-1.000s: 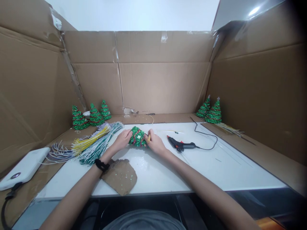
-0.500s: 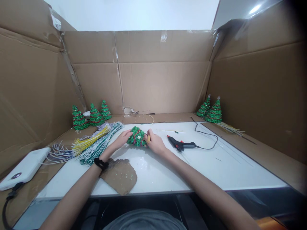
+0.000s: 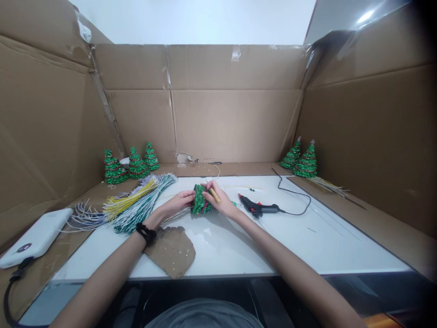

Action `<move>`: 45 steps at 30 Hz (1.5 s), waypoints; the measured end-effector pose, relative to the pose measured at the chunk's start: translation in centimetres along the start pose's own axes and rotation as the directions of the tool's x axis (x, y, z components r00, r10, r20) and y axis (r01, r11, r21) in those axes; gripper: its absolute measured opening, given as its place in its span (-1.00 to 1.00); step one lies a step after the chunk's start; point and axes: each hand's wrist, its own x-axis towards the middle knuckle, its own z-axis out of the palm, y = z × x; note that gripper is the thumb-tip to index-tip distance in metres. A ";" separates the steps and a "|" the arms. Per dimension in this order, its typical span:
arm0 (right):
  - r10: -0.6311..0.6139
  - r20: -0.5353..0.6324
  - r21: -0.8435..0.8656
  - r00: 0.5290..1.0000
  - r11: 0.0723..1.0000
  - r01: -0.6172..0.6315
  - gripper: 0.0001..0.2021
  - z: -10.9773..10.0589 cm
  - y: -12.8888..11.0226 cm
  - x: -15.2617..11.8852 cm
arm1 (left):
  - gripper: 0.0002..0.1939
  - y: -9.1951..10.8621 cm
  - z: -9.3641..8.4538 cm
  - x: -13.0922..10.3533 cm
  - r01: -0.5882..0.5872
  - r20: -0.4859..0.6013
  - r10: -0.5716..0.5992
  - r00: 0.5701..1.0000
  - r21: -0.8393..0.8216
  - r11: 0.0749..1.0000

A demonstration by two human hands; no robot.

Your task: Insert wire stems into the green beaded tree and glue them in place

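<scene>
A small green glittery tree with red trim is held over the white board, between both hands. My left hand grips its left side with bent fingers. On its other side, my right hand touches the tree and also holds a tool with a yellow handle, its thin tip pointing up and left. Thin pale strands show below my left hand. To the right of my right hand lies a black glue gun with a red tip.
Bundles of white, yellow and green wires lie at left, near three green trees. Two more trees stand back right. A brown cardboard piece lies in front; a white power bank is far left. Cardboard walls surround the board.
The tree has turned in my hands and moved slightly right, now showing its side. My left hand has shifted right with it. The yellow handle is more visible, and pale strands now show below my left hand.
</scene>
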 end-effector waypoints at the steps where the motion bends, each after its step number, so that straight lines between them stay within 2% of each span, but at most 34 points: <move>1: -0.001 0.005 0.009 1.000 1.000 0.001 -0.81 -0.1 0.0 0.0 | -0.57 -0.1 0.0 0.0 0.002 0.002 -0.002 1.000 -0.006 1.000; 9: 0.001 0.013 0.090 1.000 0.996 -0.002 -0.77 -0.2 -0.1 0.2 | -0.59 0.0 0.7 -0.1 -0.022 0.046 0.021 0.999 0.020 1.000; 17: 0.055 -0.002 0.092 0.998 0.994 -0.055 -0.72 -0.3 -0.3 0.5 | -0.57 -0.9 0.6 0.7 -0.083 -0.013 0.083 0.996 -0.004 0.997; 24: -0.020 0.038 0.172 0.999 0.985 0.013 -0.74 -0.4 0.1 0.9 | -0.58 -1.1 0.9 0.8 -0.092 -0.055 0.089 0.994 -0.060 0.994; 33: 0.010 0.012 0.061 1.000 0.998 -0.010 -0.72 -0.4 0.0 1.2 | -0.56 -0.9 1.1 0.7 -0.088 -0.087 0.081 0.993 -0.083 0.993; 39: 0.020 -0.010 0.047 1.000 0.999 -0.019 -0.71 -0.2 0.4 1.3 | -0.53 -1.1 0.9 1.0 -0.100 -0.068 0.095 0.993 -0.087 0.991; 45: 0.021 -0.014 0.048 1.000 0.999 -0.020 -0.71 -0.1 0.6 1.5 | -0.55 -1.2 0.9 0.9 -0.107 -0.100 0.097 0.990 -0.099 0.989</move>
